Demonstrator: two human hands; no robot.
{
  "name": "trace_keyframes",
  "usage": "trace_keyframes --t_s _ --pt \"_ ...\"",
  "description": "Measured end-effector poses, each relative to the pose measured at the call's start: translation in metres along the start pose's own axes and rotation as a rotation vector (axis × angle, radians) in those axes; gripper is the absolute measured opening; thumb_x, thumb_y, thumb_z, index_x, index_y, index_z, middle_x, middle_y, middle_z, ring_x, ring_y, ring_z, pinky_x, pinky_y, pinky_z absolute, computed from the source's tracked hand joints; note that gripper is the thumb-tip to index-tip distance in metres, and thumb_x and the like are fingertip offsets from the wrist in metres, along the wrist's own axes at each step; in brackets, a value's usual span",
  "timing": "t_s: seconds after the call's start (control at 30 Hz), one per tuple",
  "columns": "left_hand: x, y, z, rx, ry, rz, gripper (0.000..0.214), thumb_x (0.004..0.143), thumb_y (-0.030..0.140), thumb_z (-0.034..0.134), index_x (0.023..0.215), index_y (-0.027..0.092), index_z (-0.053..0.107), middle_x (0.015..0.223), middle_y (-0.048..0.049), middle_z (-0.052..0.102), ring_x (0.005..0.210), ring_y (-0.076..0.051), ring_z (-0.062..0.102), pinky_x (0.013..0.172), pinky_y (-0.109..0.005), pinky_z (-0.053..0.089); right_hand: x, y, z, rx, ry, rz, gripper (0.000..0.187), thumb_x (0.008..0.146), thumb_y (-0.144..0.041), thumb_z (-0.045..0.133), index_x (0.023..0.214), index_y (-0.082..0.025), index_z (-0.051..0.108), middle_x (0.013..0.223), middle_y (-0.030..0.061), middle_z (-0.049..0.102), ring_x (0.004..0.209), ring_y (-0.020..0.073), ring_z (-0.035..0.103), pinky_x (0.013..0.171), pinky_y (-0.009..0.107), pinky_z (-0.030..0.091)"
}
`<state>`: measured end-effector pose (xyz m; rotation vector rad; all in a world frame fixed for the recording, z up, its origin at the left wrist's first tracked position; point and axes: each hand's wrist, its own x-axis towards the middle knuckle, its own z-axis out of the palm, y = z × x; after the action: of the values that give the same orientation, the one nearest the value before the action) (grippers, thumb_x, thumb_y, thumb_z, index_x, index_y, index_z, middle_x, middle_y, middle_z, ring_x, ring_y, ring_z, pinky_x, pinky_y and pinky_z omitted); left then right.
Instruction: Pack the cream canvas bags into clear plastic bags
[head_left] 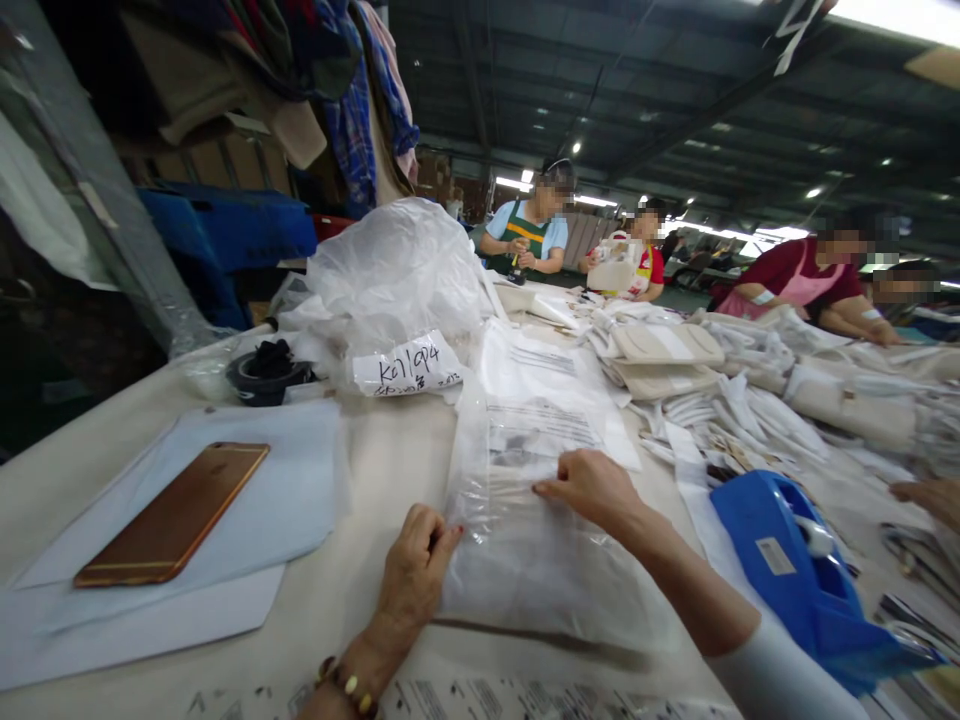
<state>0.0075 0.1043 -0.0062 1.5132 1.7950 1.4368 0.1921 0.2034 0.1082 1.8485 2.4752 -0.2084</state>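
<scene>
A clear plastic bag [525, 590] printed with lines of black text lies flat on the table before me, with whitish layers showing under it. At its left edge is my left hand [416, 565], fingers curled and thumb against the plastic. My right hand [596, 490] is over the middle of the bag, its fingers bent in and the tips pinched at the film below the printed text. Any fold of film between the fingers is too small to see clearly. A beaded bracelet [349, 685] circles my left wrist.
A brown phone [176, 515] lies on white sheets [300, 480] at left. Behind are black tape [270, 375], a bulky plastic bundle [397, 270] and a handwritten label [409, 365]. On the right stand a blue tape dispenser [787, 580] and piled beige bags [667, 345]. Several co-workers work beyond.
</scene>
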Motion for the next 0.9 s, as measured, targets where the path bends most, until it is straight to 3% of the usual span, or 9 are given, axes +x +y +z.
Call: trace_keyframes --t_s 0.1,0.2,0.27,0.33,0.43,0.53,0.63,0.8,0.9 --pt "0.001 0.001 -0.001 -0.010 -0.005 -0.023 0.029 0.077 0.043 0.048 0.057 0.023 0.041 0.061 0.0024 0.043 0.057 -0.015 0.043 0.058 -0.028 0.039 -0.033 -0.006 0.020 0.020 0.176 -0.093 0.031 0.093 -0.032 0.041 0.097 -0.016 0.066 0.096 0.0116 0.070 0.091 0.0248 0.064 0.078 0.037 0.047" --pt "0.000 0.003 -0.001 -0.012 -0.016 -0.058 0.033 0.075 0.051 0.048 0.057 0.024 0.043 0.061 0.0020 0.043 0.058 -0.016 0.045 0.061 -0.030 0.041 -0.064 -0.017 0.060 0.064 0.376 -0.645 0.040 0.091 -0.029 0.047 0.129 -0.018 0.048 0.132 0.0089 0.055 0.123 0.0257 0.048 0.102 0.045 0.037" --pt "-0.002 0.005 -0.002 -0.011 -0.027 -0.098 0.036 0.073 0.057 0.045 0.056 0.025 0.042 0.062 0.0014 0.044 0.061 -0.018 0.047 0.065 -0.032 0.042 -0.073 -0.009 0.081 0.076 0.404 -0.748 0.052 0.089 -0.032 0.052 0.137 -0.016 0.039 0.139 0.0090 0.047 0.129 0.0261 0.041 0.108 0.049 0.029" --pt "-0.001 0.007 -0.003 -0.012 -0.044 -0.169 0.039 0.070 0.062 0.043 0.057 0.025 0.041 0.062 0.0012 0.045 0.062 -0.019 0.049 0.066 -0.034 0.043 -0.070 0.015 0.088 0.188 0.420 -0.571 0.048 0.088 -0.036 0.053 0.132 -0.017 0.046 0.137 0.0115 0.049 0.130 0.0283 0.040 0.110 0.055 0.020" --pt "0.012 0.011 -0.005 -0.036 -0.087 -0.308 0.045 0.066 0.068 0.045 0.071 0.024 0.048 0.069 -0.0016 0.056 0.070 -0.023 0.056 0.072 -0.037 0.045 -0.056 0.067 0.076 0.670 0.374 -0.005 0.046 0.080 -0.043 0.059 0.118 -0.017 0.058 0.139 0.0144 0.046 0.135 0.0321 0.029 0.112 0.056 0.008" --pt "0.037 0.019 -0.003 -0.091 -0.176 -0.422 0.055 0.054 0.069 0.059 0.077 0.019 0.054 0.077 -0.0074 0.063 0.083 -0.029 0.060 0.076 -0.040 0.046 -0.045 0.104 0.058 1.078 0.156 0.328 0.055 0.069 -0.056 0.063 0.108 -0.017 0.062 0.128 0.0155 0.056 0.127 0.0350 0.042 0.103 0.054 0.031" --pt "0.059 0.032 0.000 -0.201 -0.339 -0.523 0.054 0.049 0.066 0.070 0.066 0.016 0.056 0.069 -0.0093 0.065 0.071 -0.029 0.062 0.063 -0.037 0.048 -0.041 0.109 0.049 1.293 -0.079 0.314 0.053 0.070 -0.062 0.058 0.091 -0.014 0.067 0.094 0.0124 0.071 0.095 0.0297 0.065 0.079 0.043 0.051" --pt "0.057 0.048 -0.001 -0.371 -0.419 -0.611 0.053 0.051 0.061 0.074 0.069 0.013 0.061 0.066 -0.0087 0.068 0.060 -0.023 0.062 0.055 -0.033 0.050 -0.047 0.099 0.053 1.618 -0.337 0.187 0.043 0.072 -0.053 0.059 0.079 -0.012 0.069 0.079 0.0120 0.072 0.078 0.0240 0.069 0.084 0.037 0.051" --pt "0.041 0.049 -0.009 -0.426 -0.398 -0.596 0.054 0.052 0.059 0.076 0.076 0.011 0.064 0.068 -0.0094 0.069 0.060 -0.023 0.063 0.056 -0.033 0.051 -0.059 0.097 0.057 1.711 -0.353 0.137 0.036 0.069 -0.045 0.063 0.079 -0.011 0.069 0.076 0.0113 0.072 0.074 0.0228 0.069 0.078 0.033 0.052"
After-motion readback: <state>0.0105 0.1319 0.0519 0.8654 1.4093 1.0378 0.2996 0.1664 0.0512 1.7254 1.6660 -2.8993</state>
